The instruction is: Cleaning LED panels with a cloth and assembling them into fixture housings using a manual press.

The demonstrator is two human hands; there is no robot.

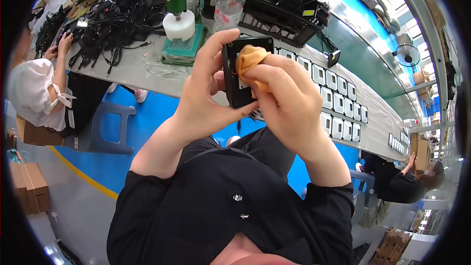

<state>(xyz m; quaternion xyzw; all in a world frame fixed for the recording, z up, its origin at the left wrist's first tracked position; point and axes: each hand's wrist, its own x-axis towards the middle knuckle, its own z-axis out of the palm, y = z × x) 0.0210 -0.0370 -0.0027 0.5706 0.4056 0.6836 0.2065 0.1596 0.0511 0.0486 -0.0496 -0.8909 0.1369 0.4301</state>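
Because the bunched cloth [250,59] and the right hand [290,95] covered much of the open black case [242,97], its interior was hard to make out, and part of the left hand [197,99] was hidden behind it. The case looked rigid and rectangular, the orange-yellow cloth soft and creased. Held between both hands, the case was gripped from nine o'clock by the left fingers, thumb near six, while the right fingers pinched the cloth over its three o'clock side.
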